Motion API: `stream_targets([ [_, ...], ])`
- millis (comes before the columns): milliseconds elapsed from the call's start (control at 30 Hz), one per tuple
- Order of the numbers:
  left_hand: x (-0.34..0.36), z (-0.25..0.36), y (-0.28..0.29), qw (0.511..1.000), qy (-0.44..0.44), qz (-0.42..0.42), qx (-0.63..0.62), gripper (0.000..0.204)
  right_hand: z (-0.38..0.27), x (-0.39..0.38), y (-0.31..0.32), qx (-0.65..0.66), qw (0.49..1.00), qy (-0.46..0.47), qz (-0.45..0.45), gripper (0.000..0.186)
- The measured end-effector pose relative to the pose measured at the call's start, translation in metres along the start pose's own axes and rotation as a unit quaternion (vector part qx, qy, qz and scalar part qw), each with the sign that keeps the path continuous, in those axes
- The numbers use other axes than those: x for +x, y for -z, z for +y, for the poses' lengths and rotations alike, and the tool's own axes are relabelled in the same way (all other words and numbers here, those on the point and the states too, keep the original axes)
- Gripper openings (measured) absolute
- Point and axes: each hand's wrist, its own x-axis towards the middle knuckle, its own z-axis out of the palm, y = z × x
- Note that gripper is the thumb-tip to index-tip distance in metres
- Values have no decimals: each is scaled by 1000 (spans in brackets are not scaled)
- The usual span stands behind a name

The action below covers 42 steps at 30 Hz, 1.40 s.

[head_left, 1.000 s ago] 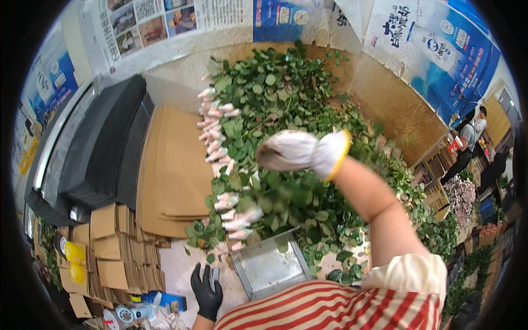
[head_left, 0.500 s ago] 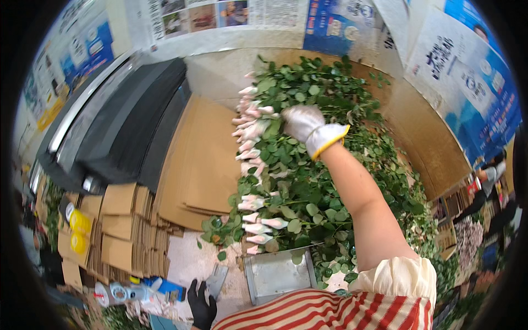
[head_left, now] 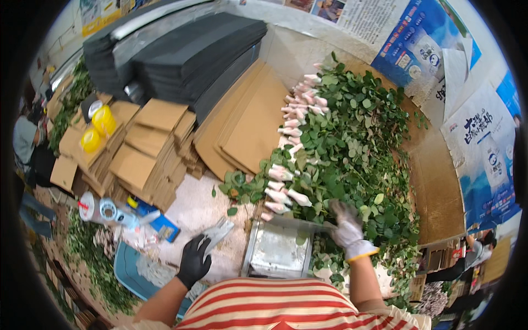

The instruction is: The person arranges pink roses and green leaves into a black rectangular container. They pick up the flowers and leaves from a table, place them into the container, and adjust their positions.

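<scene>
My left hand [head_left: 192, 261], in a black glove, curls its fingers round the near end of a grey metal piece [head_left: 219, 234] on the pale worktop. My right hand [head_left: 348, 234], in a white glove with a yellow cuff, is low in the leafy stems [head_left: 363, 132], just right of a shallow metal tray [head_left: 278, 256]; its fingertips are blurred, so what they hold is unclear. Several pale pink wrapped flower heads [head_left: 297, 132] line the left side of the leaf pile.
Cardboard sheets [head_left: 247, 121], folded cardboard stacks [head_left: 140, 159], black slabs [head_left: 192, 55] and yellow rolls [head_left: 103, 120] lie left. Tape rolls, a blue tool [head_left: 162, 223] and a blue bin [head_left: 124, 275] are lower left. A cardboard wall [head_left: 432, 181] bounds the right. People [head_left: 25, 143] show at both edges.
My right hand has come down and back from the upper leaf pile to beside the tray. My left hand has moved onto the metal piece. The view has swung leftward.
</scene>
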Motion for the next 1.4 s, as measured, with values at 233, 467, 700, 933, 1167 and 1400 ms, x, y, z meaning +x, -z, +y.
stream_targets([
  [233, 27, 23, 1, 998, -57, -16, -7, 61, 10, -18, -2, 35, 996, 26, 75, 77],
  [467, 3, 15, 21, 999, -28, 27, 0, 60, 15, -53, 102, 240, 940, -20, 241, 40],
  [700, 94, 39, 103, 953, -61, 287, 71, 48, -62, -8, 106, 608, 763, 94, 199, 30],
  [933, 109, -1, 170, 900, 67, 359, 239, 65, -171, 9, 158, 289, 903, 300, 100, 19],
  [1167, 113, -71, 141, 919, 118, 273, 259, 65, -317, 77, 242, 222, 807, 488, 249, 16],
  [1400, 124, -83, 120, 912, 104, 291, 270, 67, -547, 221, 391, 59, 810, 430, 395, 21],
])
